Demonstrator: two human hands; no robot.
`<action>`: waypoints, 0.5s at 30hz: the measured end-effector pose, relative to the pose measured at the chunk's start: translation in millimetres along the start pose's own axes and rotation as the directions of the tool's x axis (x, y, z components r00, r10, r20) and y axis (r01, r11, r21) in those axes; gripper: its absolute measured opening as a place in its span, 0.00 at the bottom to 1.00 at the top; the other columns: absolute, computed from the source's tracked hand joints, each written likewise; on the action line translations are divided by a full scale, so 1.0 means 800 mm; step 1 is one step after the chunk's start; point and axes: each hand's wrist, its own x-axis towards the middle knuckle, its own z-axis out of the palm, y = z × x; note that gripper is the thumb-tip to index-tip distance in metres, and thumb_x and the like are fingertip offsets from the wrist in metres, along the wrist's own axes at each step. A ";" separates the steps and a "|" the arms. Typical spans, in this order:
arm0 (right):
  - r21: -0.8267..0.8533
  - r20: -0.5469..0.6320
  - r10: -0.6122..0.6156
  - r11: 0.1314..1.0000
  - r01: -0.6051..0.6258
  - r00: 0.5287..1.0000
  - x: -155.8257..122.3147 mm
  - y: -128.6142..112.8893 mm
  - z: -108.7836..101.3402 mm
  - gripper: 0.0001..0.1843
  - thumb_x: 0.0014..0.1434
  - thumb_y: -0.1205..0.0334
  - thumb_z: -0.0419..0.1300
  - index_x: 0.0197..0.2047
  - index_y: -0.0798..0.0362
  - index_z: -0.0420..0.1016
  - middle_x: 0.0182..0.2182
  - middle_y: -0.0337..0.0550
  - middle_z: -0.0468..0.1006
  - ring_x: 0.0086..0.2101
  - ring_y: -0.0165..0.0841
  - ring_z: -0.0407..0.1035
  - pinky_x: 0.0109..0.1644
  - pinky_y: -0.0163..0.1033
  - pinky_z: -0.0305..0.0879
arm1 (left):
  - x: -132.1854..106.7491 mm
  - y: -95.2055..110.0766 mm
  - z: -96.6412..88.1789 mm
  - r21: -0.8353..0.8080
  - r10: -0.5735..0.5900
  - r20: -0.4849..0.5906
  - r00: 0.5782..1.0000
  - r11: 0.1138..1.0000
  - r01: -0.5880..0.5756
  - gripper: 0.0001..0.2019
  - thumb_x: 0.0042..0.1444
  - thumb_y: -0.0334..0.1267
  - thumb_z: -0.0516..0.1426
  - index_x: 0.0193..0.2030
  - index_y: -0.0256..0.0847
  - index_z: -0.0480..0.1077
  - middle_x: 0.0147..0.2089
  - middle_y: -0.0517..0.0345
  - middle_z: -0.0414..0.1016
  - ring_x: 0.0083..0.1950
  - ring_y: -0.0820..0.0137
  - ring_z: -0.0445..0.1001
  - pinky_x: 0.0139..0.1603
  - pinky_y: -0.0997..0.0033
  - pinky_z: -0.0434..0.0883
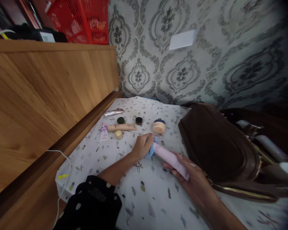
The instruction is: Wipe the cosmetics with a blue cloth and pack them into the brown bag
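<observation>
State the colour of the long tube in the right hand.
Pale lilac-pink; the tube in the right hand shows best in the head view.

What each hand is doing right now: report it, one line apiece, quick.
Left hand: closed, holding a blue cloth against one end of the pink tube.
Right hand: holding the tube's other end.

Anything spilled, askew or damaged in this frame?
Nothing looks spilled or damaged around the held tube. The white rectangle on the patterned wall looks crooked, its right end higher, though the lens may exaggerate that.
</observation>
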 end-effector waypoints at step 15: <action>-0.016 0.143 -0.316 0.947 0.322 0.938 -0.007 0.009 0.007 0.34 0.48 0.51 0.71 0.54 0.52 0.65 0.34 0.41 0.78 0.31 0.33 0.75 0.30 0.34 0.71 | 0.011 -0.021 -0.001 -0.079 -0.133 -0.112 0.985 0.989 0.125 0.25 0.58 0.59 0.51 0.23 0.40 0.65 0.20 0.64 0.62 0.25 0.72 0.61 0.27 0.72 0.59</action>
